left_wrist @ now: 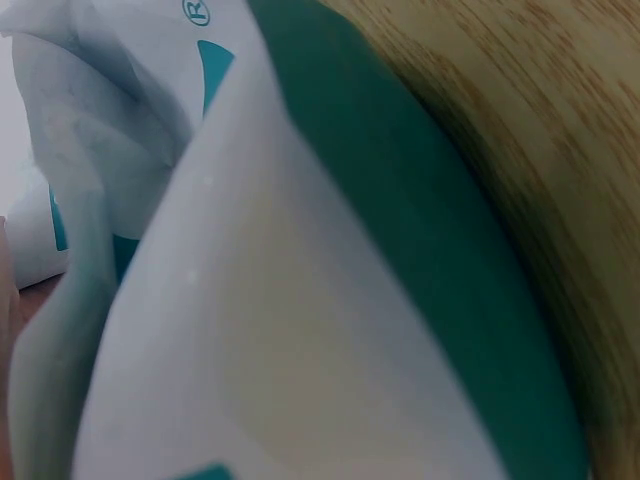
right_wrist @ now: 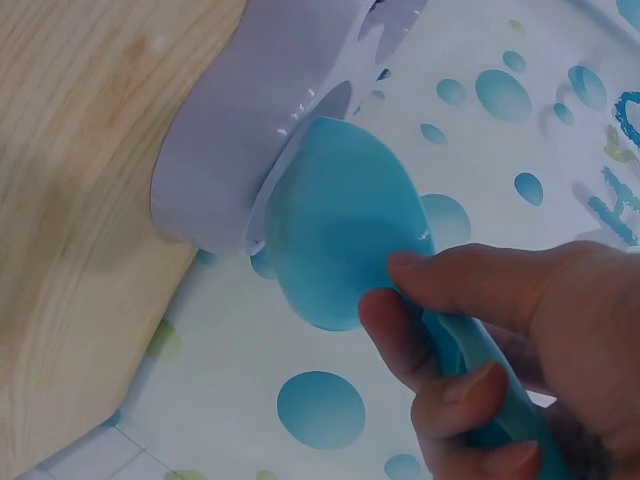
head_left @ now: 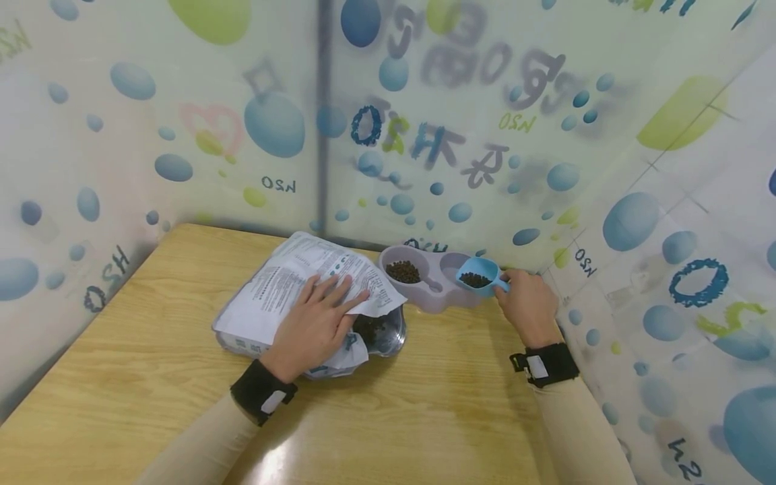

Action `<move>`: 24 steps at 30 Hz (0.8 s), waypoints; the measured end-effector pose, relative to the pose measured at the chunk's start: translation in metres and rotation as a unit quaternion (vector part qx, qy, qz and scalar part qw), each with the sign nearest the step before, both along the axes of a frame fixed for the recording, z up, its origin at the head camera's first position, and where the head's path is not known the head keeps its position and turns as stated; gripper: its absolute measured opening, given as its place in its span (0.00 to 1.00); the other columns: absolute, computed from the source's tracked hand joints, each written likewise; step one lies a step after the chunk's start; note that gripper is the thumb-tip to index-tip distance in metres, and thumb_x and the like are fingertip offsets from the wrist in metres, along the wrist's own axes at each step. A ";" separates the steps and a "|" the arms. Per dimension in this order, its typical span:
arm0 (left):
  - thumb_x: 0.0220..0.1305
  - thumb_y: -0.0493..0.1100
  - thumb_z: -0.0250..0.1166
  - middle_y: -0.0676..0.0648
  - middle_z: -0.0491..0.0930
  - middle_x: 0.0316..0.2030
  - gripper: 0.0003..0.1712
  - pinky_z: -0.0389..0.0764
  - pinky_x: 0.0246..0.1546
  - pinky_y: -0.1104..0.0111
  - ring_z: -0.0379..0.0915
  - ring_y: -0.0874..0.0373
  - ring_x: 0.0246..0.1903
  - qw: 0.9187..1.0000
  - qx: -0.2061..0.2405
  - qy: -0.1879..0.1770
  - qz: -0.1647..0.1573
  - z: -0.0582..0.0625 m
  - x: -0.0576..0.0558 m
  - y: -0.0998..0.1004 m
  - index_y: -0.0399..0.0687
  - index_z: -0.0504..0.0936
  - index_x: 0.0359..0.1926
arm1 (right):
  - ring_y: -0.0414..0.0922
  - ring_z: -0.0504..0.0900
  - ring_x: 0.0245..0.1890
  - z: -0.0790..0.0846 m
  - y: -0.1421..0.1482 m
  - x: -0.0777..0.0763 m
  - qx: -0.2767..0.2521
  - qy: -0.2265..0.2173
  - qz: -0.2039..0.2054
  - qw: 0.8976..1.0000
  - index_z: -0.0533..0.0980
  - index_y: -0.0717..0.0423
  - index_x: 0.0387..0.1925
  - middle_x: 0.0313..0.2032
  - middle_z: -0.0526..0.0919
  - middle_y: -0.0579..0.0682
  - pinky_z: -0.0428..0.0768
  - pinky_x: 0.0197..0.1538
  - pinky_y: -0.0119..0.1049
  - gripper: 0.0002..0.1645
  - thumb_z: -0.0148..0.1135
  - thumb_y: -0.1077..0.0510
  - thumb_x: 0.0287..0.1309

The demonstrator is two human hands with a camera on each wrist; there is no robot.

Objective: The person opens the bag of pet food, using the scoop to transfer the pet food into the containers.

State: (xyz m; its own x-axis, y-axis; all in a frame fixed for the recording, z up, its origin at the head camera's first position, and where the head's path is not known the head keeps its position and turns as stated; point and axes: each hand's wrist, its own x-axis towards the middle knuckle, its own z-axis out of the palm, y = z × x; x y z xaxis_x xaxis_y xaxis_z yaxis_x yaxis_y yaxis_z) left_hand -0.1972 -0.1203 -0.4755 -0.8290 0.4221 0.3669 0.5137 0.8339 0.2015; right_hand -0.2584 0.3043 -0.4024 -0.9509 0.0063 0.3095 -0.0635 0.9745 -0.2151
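A light blue scoop (head_left: 490, 265) filled with brown kibble (head_left: 475, 279) is held by its handle in my right hand (head_left: 531, 304). In the right wrist view, thumb and fingers curl round the handle of the scoop (right_wrist: 345, 225). The scoop hangs over the right hollow of a grey double pet bowl (head_left: 432, 301). More kibble (head_left: 403, 271) lies in the bowl's left hollow. My left hand (head_left: 312, 330) rests with spread fingers on a white printed food bag (head_left: 257, 293). Its silvery mouth (head_left: 397, 333) gapes, with kibble inside. Only the bag (left_wrist: 280, 330) fills most of the left wrist view.
Everything stands on a light wooden table (head_left: 418, 411). Behind it and to the right hangs a pale curtain (head_left: 424, 222) with blue and green dots, close to the bowl and my right hand. Dark bands with white tags circle both wrists.
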 end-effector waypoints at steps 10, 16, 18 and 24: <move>0.95 0.55 0.47 0.40 0.71 0.88 0.30 0.56 0.93 0.35 0.65 0.35 0.89 1.000 0.002 -0.006 0.003 0.000 0.001 0.001 0.65 0.76 0.87 | 0.55 0.82 0.23 0.005 -0.001 -0.003 0.027 0.024 -0.001 0.999 0.91 0.60 0.45 0.29 0.89 0.59 0.74 0.21 0.48 0.08 0.73 0.59 0.75; 0.95 0.56 0.48 0.40 0.70 0.88 0.30 0.55 0.93 0.35 0.64 0.35 0.90 1.000 0.008 -0.013 0.004 0.000 0.001 0.001 0.65 0.76 0.87 | 0.57 0.86 0.26 0.007 -0.002 -0.004 0.038 0.019 -0.002 0.999 0.92 0.63 0.50 0.34 0.93 0.63 0.80 0.23 0.51 0.11 0.73 0.60 0.76; 0.95 0.56 0.48 0.40 0.70 0.88 0.30 0.55 0.94 0.34 0.64 0.35 0.90 1.000 0.009 -0.014 0.004 0.000 0.001 0.001 0.65 0.76 0.87 | 0.57 0.86 0.25 0.008 -0.002 -0.005 0.040 0.021 0.002 0.999 0.92 0.63 0.50 0.34 0.93 0.64 0.80 0.22 0.52 0.10 0.73 0.60 0.76; 0.95 0.56 0.48 0.40 0.70 0.88 0.30 0.55 0.94 0.34 0.64 0.35 0.90 1.000 0.009 -0.014 0.005 0.000 0.001 0.001 0.66 0.76 0.87 | 0.60 0.88 0.26 0.009 -0.003 -0.006 0.045 0.032 0.007 0.998 0.93 0.62 0.51 0.36 0.95 0.66 0.82 0.22 0.56 0.11 0.73 0.61 0.74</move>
State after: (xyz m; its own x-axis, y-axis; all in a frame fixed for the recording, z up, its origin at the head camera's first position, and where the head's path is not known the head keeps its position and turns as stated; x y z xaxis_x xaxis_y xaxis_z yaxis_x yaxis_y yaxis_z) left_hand -0.1962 -0.1193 -0.4755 -0.8432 0.4071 0.3510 0.4991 0.8355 0.2299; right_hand -0.2646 0.3017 -0.3935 -0.9290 -0.0379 0.3681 -0.0882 0.9887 -0.1209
